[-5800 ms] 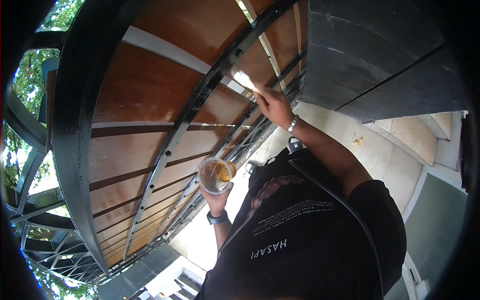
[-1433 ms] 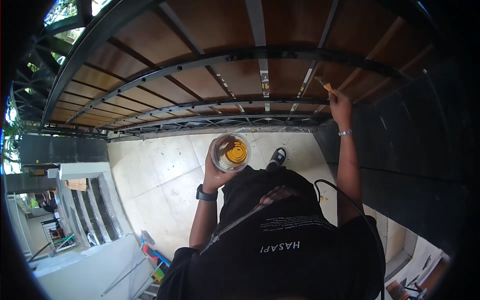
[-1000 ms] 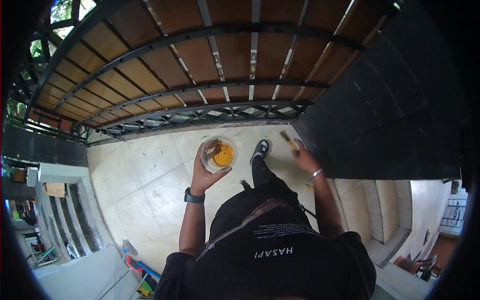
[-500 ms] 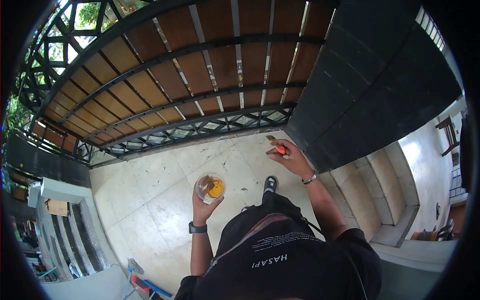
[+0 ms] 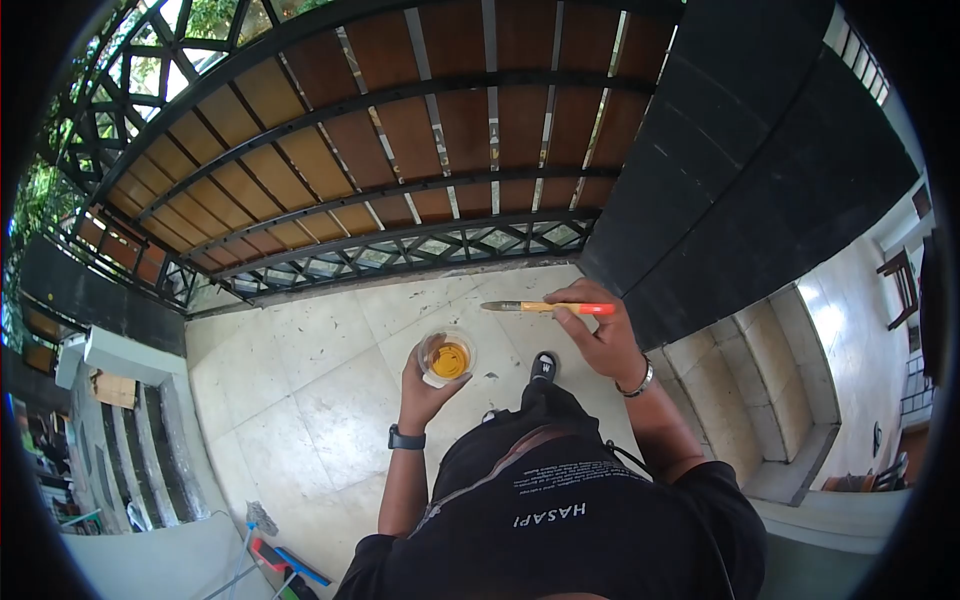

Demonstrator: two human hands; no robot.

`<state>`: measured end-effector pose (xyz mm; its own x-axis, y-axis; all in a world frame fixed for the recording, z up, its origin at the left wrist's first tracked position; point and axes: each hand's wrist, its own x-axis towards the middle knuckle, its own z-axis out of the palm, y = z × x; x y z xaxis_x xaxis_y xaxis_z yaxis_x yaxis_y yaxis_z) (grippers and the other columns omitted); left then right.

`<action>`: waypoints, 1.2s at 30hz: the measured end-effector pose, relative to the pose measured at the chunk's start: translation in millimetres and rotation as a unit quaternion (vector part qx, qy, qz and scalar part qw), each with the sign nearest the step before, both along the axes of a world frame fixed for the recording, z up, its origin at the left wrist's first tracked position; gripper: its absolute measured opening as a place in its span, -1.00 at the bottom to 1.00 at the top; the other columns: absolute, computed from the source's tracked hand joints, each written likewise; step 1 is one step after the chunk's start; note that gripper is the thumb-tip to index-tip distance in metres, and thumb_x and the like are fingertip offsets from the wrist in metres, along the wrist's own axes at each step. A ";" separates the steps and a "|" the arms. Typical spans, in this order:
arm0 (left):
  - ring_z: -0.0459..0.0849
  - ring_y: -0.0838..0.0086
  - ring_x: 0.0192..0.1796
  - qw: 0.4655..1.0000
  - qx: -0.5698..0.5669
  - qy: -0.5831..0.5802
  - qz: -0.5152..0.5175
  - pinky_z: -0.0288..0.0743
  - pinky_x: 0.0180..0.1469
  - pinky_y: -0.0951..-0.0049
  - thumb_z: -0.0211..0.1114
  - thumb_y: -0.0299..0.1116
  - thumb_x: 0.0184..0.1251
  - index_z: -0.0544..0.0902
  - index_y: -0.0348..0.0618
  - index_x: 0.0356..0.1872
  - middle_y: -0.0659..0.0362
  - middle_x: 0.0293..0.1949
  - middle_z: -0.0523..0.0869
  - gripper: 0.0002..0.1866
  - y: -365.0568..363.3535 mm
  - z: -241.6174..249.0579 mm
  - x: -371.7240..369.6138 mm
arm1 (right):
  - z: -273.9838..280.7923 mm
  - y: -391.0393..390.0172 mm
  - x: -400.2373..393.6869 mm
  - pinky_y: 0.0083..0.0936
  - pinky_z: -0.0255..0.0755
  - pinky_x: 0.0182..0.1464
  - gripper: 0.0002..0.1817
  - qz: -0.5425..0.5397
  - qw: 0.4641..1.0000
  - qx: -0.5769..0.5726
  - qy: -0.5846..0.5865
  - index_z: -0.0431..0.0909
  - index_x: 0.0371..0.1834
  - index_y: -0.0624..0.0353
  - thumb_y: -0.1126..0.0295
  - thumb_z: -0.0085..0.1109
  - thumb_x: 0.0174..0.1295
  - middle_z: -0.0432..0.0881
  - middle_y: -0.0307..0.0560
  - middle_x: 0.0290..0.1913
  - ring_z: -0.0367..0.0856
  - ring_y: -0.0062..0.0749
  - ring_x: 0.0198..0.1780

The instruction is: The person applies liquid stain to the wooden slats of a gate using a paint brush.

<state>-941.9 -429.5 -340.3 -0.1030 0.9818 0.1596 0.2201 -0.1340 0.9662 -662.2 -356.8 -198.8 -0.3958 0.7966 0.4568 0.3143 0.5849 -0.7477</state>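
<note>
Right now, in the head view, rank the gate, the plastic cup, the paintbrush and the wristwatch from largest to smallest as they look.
1. Gate, by far the largest, spanning much of the view.
2. Paintbrush, in the right hand, longer than the cup is wide.
3. Plastic cup, in the left hand.
4. Wristwatch, smallest.

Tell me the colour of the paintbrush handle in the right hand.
Orange-red at the gripped end of the paintbrush, paler toward the bristles; head view shows it.
</note>
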 end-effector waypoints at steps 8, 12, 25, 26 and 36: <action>0.59 0.27 0.23 0.999 0.000 0.028 0.033 0.45 0.30 0.27 0.65 -0.30 -0.10 0.39 -0.27 0.30 0.00 0.17 0.59 -0.12 -20.6 -4.3 7.8 | -9.0 -13.6 -4.2 -0.46 0.53 -0.04 -0.77 0.098 0.915 -0.318 0.231 0.53 -0.03 0.35 0.49 0.05 0.29 0.66 -0.05 -0.20 0.65 -0.42 -0.16; 0.59 0.26 0.22 0.999 -0.001 0.027 0.046 0.47 0.28 0.27 0.67 -0.28 -0.12 0.40 -0.25 0.28 -0.01 0.15 0.60 -0.12 -34.1 -8.9 2.8 | -20.9 -14.2 -14.9 -0.44 0.55 -0.02 -0.77 0.146 0.888 -0.371 0.227 0.50 -0.02 0.34 0.46 0.03 0.32 0.66 0.00 -0.20 0.67 -0.42 -0.16; 0.61 0.27 0.19 0.997 0.024 0.032 0.070 0.48 0.25 0.29 0.73 -0.21 -0.22 0.42 -0.24 0.26 0.01 0.13 0.60 -0.06 -38.8 1.7 12.0 | -7.7 -27.2 -20.9 -0.50 0.49 0.02 -0.77 0.141 0.949 -0.229 0.166 0.46 0.05 0.34 0.45 0.01 0.42 0.60 -0.02 -0.03 0.63 -0.47 -0.10; 0.61 0.27 0.19 0.997 0.032 0.023 0.063 0.49 0.24 0.29 0.72 -0.21 -0.21 0.42 -0.24 0.27 0.01 0.13 0.59 -0.06 -40.7 -0.3 9.2 | -13.0 -31.1 -23.5 -0.51 0.49 0.00 -0.77 0.121 0.969 -0.176 0.123 0.48 0.04 0.33 0.46 0.04 0.39 0.61 -0.03 -0.04 0.63 -0.47 -0.10; 0.57 0.15 0.18 0.989 0.040 0.113 0.090 0.47 0.22 0.26 0.69 -0.18 -0.18 0.44 -0.19 0.23 0.00 0.12 0.57 -0.13 -46.5 5.1 15.3 | 9.4 -30.6 -25.2 -0.48 0.52 -0.19 -0.82 0.167 0.986 -0.024 0.002 0.64 -0.08 0.20 0.52 0.21 0.25 0.68 -0.03 -0.20 0.67 -0.30 -0.22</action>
<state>-926.6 -476.0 -335.2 -0.2278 0.9339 0.2757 0.4572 -0.1474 0.8771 -687.3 -387.5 -189.3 -0.6382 0.6427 0.4238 0.1076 0.6195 -0.7776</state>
